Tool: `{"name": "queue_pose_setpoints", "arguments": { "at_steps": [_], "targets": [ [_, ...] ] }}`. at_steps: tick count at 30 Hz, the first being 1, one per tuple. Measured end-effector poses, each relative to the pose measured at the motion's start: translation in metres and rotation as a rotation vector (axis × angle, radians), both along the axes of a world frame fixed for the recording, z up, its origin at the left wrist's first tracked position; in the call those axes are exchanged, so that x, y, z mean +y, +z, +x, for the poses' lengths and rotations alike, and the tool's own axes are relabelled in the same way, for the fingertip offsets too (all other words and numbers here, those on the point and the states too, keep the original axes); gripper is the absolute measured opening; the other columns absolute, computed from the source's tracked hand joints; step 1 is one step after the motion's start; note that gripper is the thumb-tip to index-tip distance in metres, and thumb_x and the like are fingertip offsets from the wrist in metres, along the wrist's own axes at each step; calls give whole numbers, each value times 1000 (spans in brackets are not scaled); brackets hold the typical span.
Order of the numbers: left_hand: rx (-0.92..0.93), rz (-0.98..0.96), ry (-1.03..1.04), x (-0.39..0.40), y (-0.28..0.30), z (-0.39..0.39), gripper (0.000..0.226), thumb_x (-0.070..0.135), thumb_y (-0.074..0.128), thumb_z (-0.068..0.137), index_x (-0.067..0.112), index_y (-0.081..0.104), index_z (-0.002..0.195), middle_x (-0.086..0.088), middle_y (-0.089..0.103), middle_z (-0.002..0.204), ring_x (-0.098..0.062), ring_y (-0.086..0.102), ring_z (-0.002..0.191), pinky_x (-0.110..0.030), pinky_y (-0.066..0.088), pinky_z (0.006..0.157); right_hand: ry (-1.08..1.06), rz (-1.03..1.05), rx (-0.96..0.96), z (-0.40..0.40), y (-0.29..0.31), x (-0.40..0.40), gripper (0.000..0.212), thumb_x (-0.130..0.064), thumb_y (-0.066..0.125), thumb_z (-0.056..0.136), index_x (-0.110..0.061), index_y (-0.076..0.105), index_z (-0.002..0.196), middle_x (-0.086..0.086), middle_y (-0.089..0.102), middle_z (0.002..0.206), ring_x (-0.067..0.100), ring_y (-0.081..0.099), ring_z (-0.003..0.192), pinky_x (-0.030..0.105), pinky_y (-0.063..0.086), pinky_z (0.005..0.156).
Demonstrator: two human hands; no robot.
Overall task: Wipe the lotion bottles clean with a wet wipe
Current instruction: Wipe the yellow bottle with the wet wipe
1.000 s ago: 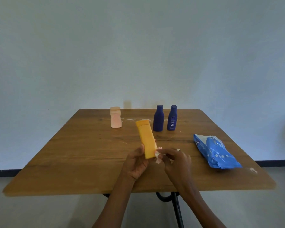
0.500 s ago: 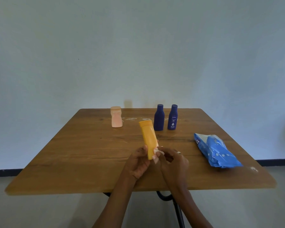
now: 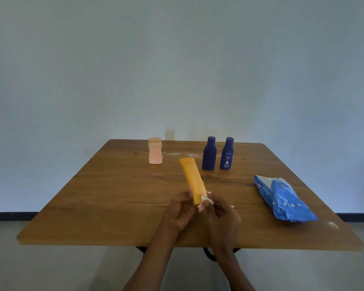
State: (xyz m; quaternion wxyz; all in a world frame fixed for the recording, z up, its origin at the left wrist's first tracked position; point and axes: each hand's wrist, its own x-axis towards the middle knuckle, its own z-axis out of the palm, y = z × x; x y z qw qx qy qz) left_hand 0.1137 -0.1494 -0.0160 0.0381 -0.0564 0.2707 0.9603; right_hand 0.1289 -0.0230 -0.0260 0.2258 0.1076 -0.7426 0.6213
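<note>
above the table [image 3: 105, 198], left fingers [image 3: 188, 193] clamp yellow tube [image 3: 192, 179]; right fingers [image 3: 206, 203] pinch wipe [image 3: 205, 198] against it

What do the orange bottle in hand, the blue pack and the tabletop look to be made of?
Orange bottle: probably plastic, with a smooth, matte, evenly coloured surface.
Blue pack: thin plastic film, glossy and crinkled, with highlights on its folds.
Tabletop: wood or wood-look laminate, showing grain lines and a dull sheen; which one is unclear.

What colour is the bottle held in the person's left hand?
Orange-yellow: the bottle in the left hand, head view.
</note>
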Motion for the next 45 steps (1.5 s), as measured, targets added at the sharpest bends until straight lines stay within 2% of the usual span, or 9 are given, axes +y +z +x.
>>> {"name": "queue_pose_setpoints", "arguments": {
  "at_steps": [4,8,14,17,24,27,35,41,45],
  "targets": [
    [87,-6,6,-1,-1,-3,94,15,96,50,-6,48,127,-25,65,121,-38,66,107,-50,57,87,-11,-78,-120,-10,6,5,18,-21,70,84,-32,65,97,-20,65,90,-7,61,84,5,44,61],
    [122,23,6,-2,-4,-6,98,14,97,48,-5,47,129,-23,63,127,-40,64,112,-50,57,85,43,-76,-204,-18,5,6,19,-20,69,85,-32,64,99,-26,60,86,-7,58,83,9,42,64],
    [169,-257,-94,1,-3,-4,60,20,90,62,-2,69,113,-23,62,127,-29,65,111,-39,54,95,38,78,-94,-28,9,19,15,-22,70,85,-29,69,97,-21,66,85,-7,63,82,8,46,64],
    [189,-353,-140,3,-4,-4,69,26,89,66,-3,62,123,-19,65,124,-27,64,112,-38,51,96,67,106,-52,-36,22,25,13,-24,70,84,-31,67,95,-22,65,81,-11,62,81,9,49,65],
    [245,-480,-167,6,-5,0,49,22,76,82,-3,63,122,-20,64,120,-31,60,114,-42,45,101,97,123,13,-66,68,23,22,-19,67,87,-25,69,107,-18,66,92,-12,61,79,5,46,64],
    [251,-515,-142,5,-7,-1,52,20,73,85,-7,58,127,-24,62,120,-35,56,116,-45,43,103,137,130,72,-70,87,23,23,-17,67,86,-30,67,105,-20,66,89,-11,63,81,6,48,64],
    [260,-612,-137,4,-10,-5,52,19,72,87,-8,55,129,-25,60,121,-35,56,116,-45,44,102,135,650,397,-55,107,30,30,-3,73,78,-17,73,104,-6,68,101,-3,52,89,4,34,69],
    [251,-692,-160,6,-10,-5,49,19,72,86,-4,58,128,-26,61,123,-36,56,119,-50,41,109,129,707,261,-74,115,47,22,-9,66,86,-18,72,105,-1,71,101,1,53,84,8,33,71],
    [252,-683,-137,5,-7,-4,46,18,69,89,-8,58,125,-23,63,117,-34,58,113,-43,45,101,173,755,358,-63,116,37,26,-5,71,80,-18,73,102,-4,70,102,1,55,91,7,34,77]
  ]
}}
